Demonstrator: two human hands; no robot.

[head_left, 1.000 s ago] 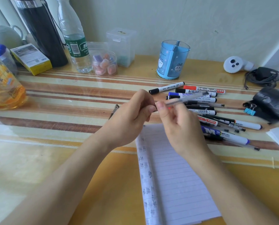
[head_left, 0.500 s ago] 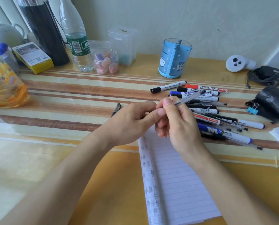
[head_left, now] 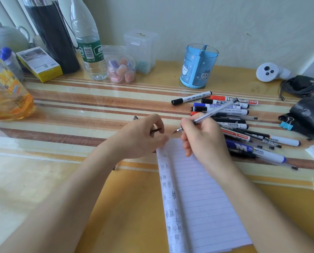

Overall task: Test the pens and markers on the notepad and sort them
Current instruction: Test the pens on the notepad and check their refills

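Right hand (head_left: 203, 141) grip is pinching the clear pen (head_left: 216, 111), bare tip pointing 8 o'clock, hovering just off the notepad's (head_left: 198, 198) top edge. Left hand (head_left: 141, 137) grip is pinching a small black cap (head_left: 155, 130). Suggesting: bring the tip toward 5 o'clock onto blank lines, then one short light stroke.

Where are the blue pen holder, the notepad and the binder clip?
blue pen holder (head_left: 189, 73): head view, front wall.
notepad (head_left: 203, 207): head view, lined page.
binder clip (head_left: 286, 126): head view, blue body.
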